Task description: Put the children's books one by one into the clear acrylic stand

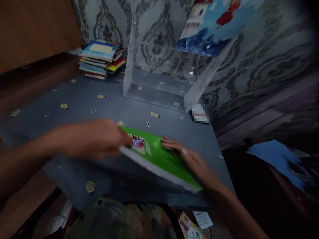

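Observation:
A green book (159,154) with a colourful picture on its cover is tilted above the near side of the table, its white page edge facing me. My left hand (99,139), blurred by motion, is closed on the book's left end; its fingertips are partly hidden. Across the right part of the cover lies my right hand (191,159), palm down, its fingers stretched out flat against the book.
A clear plastic rack (154,96) stands on the patterned grey tablecloth (112,109), against the wall. Stacked books (97,63) are at the back left. A picture sheet (206,30) is above the rack's right side. Blue cloth (276,159) lies off the table's right.

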Demonstrator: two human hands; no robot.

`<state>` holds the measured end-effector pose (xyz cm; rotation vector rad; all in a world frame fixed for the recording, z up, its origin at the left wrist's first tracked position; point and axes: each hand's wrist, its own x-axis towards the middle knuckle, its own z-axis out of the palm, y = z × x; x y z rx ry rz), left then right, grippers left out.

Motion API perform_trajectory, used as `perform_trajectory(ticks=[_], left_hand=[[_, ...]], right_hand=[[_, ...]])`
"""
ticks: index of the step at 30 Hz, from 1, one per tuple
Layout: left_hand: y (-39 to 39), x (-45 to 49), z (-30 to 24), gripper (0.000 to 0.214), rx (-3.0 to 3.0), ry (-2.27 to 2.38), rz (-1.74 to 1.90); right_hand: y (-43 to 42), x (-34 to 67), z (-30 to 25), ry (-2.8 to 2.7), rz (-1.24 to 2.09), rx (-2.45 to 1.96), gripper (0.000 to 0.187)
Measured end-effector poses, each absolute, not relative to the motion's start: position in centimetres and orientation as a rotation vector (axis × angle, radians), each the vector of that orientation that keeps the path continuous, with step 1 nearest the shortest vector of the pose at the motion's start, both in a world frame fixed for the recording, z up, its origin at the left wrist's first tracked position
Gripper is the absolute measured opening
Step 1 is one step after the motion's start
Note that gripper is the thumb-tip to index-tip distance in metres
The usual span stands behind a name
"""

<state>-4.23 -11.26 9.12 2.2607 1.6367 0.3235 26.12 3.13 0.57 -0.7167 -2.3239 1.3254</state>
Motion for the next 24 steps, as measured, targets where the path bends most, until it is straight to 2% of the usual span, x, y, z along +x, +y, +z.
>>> perform_trajectory(ticks=[2, 5, 7, 9, 12, 14, 18, 22, 24], left_hand=[[-7.6, -6.3, 12.1, 0.030, 2.124, 1.478, 0.314], [-2.3, -8.5, 12.7, 0.037, 2.035, 1.600, 0.748], [0.6, -8.9, 10.8, 0.041, 1.964, 1.641, 1.097], [2.7, -8.7, 8.3, 0.044, 1.846, 1.631, 1.335], [4.9, -7.5, 5.5, 0.040, 1.675, 1.607, 1.459], [6.1, -6.7, 4.7, 0.036, 1.641, 1.609, 1.438], [9.0, -5.8, 4.7, 0.053, 1.698, 1.602, 1.220], [12.3, -5.1, 5.2, 0.054, 1.883, 1.469, 0.864], [13.7, -4.2, 5.1, 0.052, 1.944, 1.357, 0.661]], right_hand=[[4.3, 26.3, 0.5, -2.094, 1.451, -0.796, 0.070], [5.6, 25.5, -0.2, -1.866, 1.541, -0.796, 0.086], [5.9, 24.4, -0.6, -1.800, 1.593, -0.771, 0.081], [5.9, 23.4, -0.6, -1.755, 1.627, -0.757, 0.067], [5.7, 22.9, -0.4, -1.624, 1.745, -0.757, 0.052], [5.6, 23.2, -0.3, -1.538, 1.866, -0.775, 0.046], [5.4, 24.0, -0.2, -1.475, 2.003, -0.788, 0.044], [5.6, 24.0, 0.1, -1.566, 1.946, -0.804, 0.049], [5.9, 23.8, 0.1, -1.729, 1.792, -0.811, 0.046]])
